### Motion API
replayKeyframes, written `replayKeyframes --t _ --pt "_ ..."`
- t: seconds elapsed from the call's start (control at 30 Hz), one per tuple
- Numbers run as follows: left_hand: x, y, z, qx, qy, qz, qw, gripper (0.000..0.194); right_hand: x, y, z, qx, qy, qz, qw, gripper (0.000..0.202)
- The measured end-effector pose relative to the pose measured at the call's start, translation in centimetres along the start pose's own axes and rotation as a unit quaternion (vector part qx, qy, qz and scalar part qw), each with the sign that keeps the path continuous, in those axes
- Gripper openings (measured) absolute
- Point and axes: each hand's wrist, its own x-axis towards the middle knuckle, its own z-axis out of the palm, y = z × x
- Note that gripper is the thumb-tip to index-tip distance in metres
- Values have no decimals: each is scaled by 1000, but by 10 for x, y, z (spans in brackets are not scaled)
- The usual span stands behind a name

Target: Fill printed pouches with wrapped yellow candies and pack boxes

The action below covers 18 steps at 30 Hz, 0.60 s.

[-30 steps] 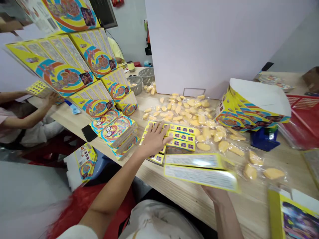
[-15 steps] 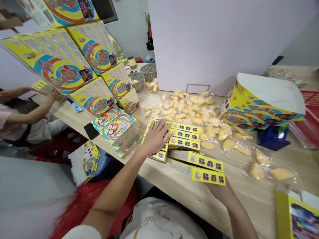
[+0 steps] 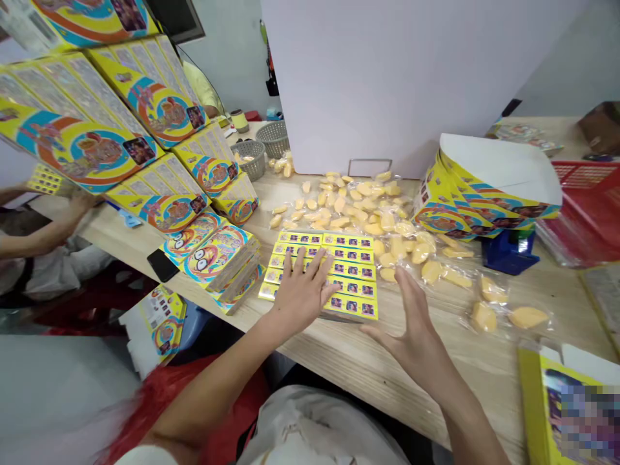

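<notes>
Several narrow yellow boxes (image 3: 349, 271) with small printed pictures lie side by side in two columns on the wooden table. My left hand (image 3: 301, 290) rests flat on them with its fingers spread. Just right of the block is my right hand (image 3: 411, 329), raised over the table with thumb and fingers apart and nothing between them. Behind the boxes spreads a pile of yellow wedge-shaped pieces (image 3: 356, 200) in clear wrappers. Left of my left hand stands a low stack of printed cartons (image 3: 223, 255).
Tall stacks of filled display boxes (image 3: 92, 145) rise at the left. Folded display trays (image 3: 465, 200) lean over a blue holder (image 3: 511, 253) at the right. A phone (image 3: 163, 265), grey baskets (image 3: 249, 160) and a red crate (image 3: 586, 194) are around. Another person's arm (image 3: 43, 232) shows at far left.
My right hand has let go of the two narrow boxes, which now lie in line with the others in the right column. My left hand stays on the block. The view has shifted slightly right.
</notes>
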Motion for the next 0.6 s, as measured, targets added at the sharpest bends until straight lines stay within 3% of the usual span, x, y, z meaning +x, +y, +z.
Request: replayKeyframes --t 0.1,0.23,0.33,0.47,0.6 --pt "0 -7 8 26 -6 -23 999 59 12 -9 9 -105 -29 -87 990 89" --pt "3 -7 5 4 -37 -2 999 63 19 -7 17 -165 -90 -117 975 84" --pt "0 -12 -3 -48 -49 15 998 65 34 -12 2 -122 -104 -99 982 67" --pt "-12 -21 -4 -93 30 -35 995 61 80 -21 -8 -123 -11 -30 992 53" --pt "-10 -28 12 -36 80 -95 992 62 123 -15 14 -170 -132 42 976 49"
